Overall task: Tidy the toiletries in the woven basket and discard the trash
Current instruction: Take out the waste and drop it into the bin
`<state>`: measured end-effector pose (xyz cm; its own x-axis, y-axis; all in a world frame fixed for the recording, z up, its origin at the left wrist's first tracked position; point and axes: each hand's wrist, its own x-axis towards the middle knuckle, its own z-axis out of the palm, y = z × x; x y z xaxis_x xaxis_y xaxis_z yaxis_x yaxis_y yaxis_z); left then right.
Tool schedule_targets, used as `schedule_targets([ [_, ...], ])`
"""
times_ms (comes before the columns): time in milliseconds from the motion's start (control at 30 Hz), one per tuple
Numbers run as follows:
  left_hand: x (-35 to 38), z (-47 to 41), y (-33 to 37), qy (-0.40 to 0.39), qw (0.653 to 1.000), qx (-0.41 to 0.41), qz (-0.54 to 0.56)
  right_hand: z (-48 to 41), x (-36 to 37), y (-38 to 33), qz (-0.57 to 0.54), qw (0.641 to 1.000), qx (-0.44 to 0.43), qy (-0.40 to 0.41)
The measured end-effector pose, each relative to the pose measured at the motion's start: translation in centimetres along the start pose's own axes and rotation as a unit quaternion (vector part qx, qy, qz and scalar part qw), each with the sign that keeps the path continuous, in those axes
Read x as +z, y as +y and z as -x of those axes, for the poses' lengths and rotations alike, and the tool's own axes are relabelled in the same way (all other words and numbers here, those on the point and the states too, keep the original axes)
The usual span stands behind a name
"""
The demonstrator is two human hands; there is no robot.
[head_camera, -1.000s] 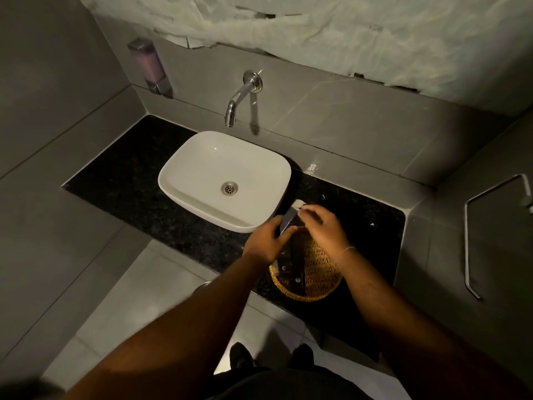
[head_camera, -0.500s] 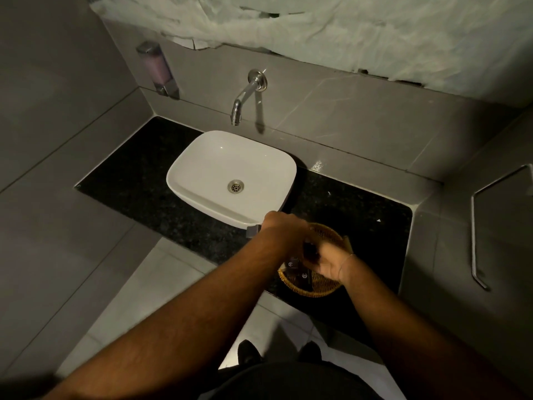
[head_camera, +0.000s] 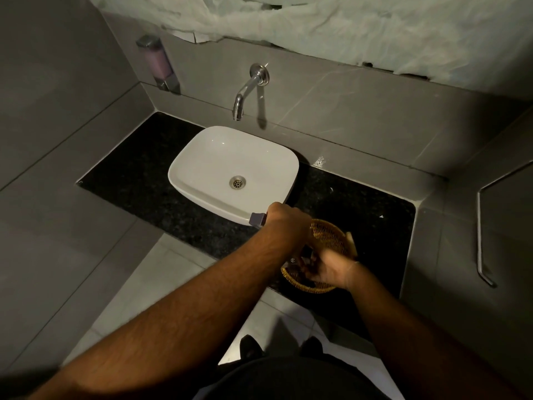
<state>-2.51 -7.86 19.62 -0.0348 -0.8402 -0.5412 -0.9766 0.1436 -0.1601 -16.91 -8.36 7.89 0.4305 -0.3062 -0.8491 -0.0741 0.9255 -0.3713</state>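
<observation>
- Head view: the woven basket [head_camera: 326, 235] sits on the black worktop [head_camera: 138, 180], just to the right of the white sink [head_camera: 202, 171] and near the worktop's front edge.
- The left hand [head_camera: 284, 219] is above the basket's sink-side rim, closed around a small grey-purple item [head_camera: 257, 219]; one end of it sticks out towards the sink's front corner. What kind of toiletry it is cannot be told.
- The right hand [head_camera: 328, 269] is down in the front half of the basket, fingers curled among dark small items [head_camera: 302, 261]. It is blurred, so whether it grips one of them or only shifts them cannot be told.
- A pale edge [head_camera: 350, 238] shows at the basket's far-right rim; too little is visible to name it.
- A small pale scrap [head_camera: 320, 161] lies on the worktop behind the basket, by the wall, and a tinier speck [head_camera: 381, 216] lies to the basket's right. Both look like trash, though that is a guess.
- Judged from this, the task is in its middle: sorting inside the basket is under way, with one item out in the left hand.
- Left to do, it seems: settle the remaining items neatly, return or bin the held item, and clear the scraps. No bin is in view.
</observation>
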Motion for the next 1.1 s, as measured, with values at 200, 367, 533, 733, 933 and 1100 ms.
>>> schedule_targets([
  [200,-0.1,-0.3,-0.4,-0.003,1.0,0.002,0.002,-0.4,-0.2,0.7,0.157,0.983,0.011,0.09],
  [367,0.8,-0.3,-1.7,-0.011,0.999,-0.009,0.047,-1.3,-0.9,0.8,0.261,0.941,-0.011,0.214],
  [533,3.5,0.5,-5.1,0.041,0.99,-0.059,0.123,-2.2,-1.8,1.0,0.246,0.934,-0.026,0.259],
  [733,11.2,3.9,-10.4,0.106,0.929,-0.203,0.29,-3.8,0.2,0.2,0.207,0.933,-0.085,0.281],
  [933,21.6,8.1,-13.2,0.059,0.808,-0.359,0.463,-5.8,3.3,1.0,0.269,0.916,-0.084,0.285],
  [1100,28.9,9.6,-13.8,0.035,0.745,-0.419,0.517,-7.4,4.2,2.6,0.292,0.9,-0.088,0.311],
])
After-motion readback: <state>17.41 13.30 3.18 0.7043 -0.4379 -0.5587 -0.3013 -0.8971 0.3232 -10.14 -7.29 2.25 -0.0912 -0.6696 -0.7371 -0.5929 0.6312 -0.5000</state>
